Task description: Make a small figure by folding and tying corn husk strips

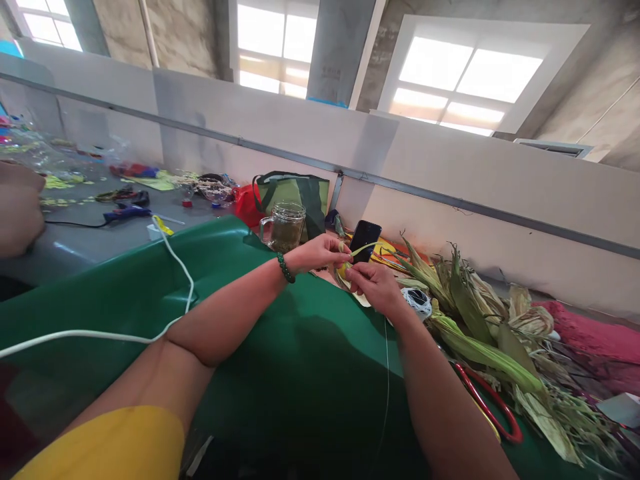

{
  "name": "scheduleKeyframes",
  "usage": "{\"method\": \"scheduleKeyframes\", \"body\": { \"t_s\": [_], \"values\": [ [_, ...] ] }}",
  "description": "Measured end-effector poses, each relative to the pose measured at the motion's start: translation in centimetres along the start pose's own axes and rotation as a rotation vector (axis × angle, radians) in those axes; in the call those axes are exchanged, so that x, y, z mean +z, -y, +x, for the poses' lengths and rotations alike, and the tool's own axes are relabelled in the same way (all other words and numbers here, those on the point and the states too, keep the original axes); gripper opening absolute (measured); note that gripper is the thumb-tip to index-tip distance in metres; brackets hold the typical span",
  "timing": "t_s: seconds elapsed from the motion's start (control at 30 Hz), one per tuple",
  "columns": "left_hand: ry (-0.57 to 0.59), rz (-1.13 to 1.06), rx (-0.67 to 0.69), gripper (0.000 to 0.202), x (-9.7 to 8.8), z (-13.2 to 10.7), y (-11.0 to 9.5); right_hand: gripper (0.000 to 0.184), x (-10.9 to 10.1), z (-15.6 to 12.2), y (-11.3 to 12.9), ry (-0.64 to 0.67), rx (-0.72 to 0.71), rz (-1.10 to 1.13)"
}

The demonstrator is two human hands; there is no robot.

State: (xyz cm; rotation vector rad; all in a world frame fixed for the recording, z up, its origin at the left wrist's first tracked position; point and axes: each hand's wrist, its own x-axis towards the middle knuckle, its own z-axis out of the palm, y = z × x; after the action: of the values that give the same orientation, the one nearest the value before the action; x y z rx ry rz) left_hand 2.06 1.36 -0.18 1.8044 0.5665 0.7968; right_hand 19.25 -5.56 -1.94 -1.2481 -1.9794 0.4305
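My left hand (325,252), with a dark green bead bracelet (285,267) at the wrist, is closed in a pinch on a narrow yellow-green corn husk strip (365,249). The strip's free end points right, in front of a dark phone (366,240). Just below, my right hand (374,285) is closed, its fingertips at the yellowish lower part of the same husk piece. How the fingers overlap there is partly hidden. A thin pale thread (387,367) hangs beneath my right hand. Beside that hand lies a ball of white string (417,302).
Dry and green corn husks (475,320) are heaped at right, with red-handled scissors (493,403) by them. A glass mug (287,227) and a green bag (295,190) stand behind. A white cable (185,287) crosses the green cover (310,353). Another person's arm (17,210) shows at far left.
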Motion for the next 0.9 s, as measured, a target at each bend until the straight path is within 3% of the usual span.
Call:
{"method": "scheduleKeyframes", "body": {
  "t_s": [0.17,0.3,0.43,0.57,0.63,0.77,0.9],
  "values": [
    [0.095,0.012,-0.01,0.036,-0.5,-0.5,-0.8,0.043,0.1,0.1,-0.2,0.036,0.031,0.046],
    [0.034,0.027,0.037,0.026,0.3,-0.4,-0.6,0.04,0.2,0.1,-0.3,0.058,-0.005,0.002],
    [-0.031,-0.021,-0.018,0.023,0.8,0.1,0.1,0.041,-0.1,0.1,-1.0,0.086,-0.005,-0.022],
    [0.09,-0.04,-0.049,0.023,0.2,0.5,0.6,0.049,-0.5,0.4,-1.6,0.162,0.081,0.034],
    [0.146,-0.044,-0.019,0.024,0.1,0.6,0.9,0.053,-0.5,0.7,-1.7,0.059,0.102,0.088],
    [0.186,-0.022,0.026,0.027,0.4,0.9,1.4,0.049,-0.1,1.1,-1.7,-0.292,0.037,0.239],
    [0.138,0.033,0.002,0.027,0.6,0.8,1.3,0.047,-0.1,1.2,-1.6,-0.429,0.074,0.248]
  ]
}}
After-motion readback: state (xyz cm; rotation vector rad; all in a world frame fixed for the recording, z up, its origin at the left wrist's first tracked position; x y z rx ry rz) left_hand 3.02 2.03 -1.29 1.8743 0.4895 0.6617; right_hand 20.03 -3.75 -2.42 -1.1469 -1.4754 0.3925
